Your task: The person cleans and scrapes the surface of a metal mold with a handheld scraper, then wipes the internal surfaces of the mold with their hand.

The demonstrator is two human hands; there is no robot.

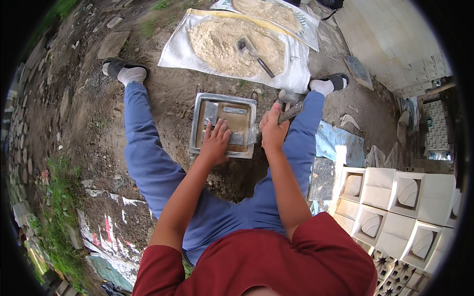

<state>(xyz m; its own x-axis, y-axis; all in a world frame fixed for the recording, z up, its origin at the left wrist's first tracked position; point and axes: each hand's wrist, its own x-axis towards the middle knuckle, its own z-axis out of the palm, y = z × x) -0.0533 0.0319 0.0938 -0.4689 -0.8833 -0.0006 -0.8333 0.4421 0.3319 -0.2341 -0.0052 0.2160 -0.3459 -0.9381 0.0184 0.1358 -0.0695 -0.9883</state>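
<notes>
Between my legs sits a square metal mould frame (194,129) with a tan, flat filling. Grey metal plates (211,111) lie inside it, along with a narrow grey bar (235,110). My left hand (215,144) lies on the lower part of the filling, fingers stretched and touching a plate there. Just right of the frame, my right hand (272,129) is wrapped round a trowel-like tool (291,112). Its grey handle slants up to the right, and a blurred blade points toward the frame's right edge. The fingers hide its middle.
Beyond the frame, white sacks (175,52) bear heaps of pale powder (212,39), with a clear scoop (247,48) on the near heap. A grey mallet-like head (288,96) is near my right knee. Pale hollow blocks (380,190) are stacked at right.
</notes>
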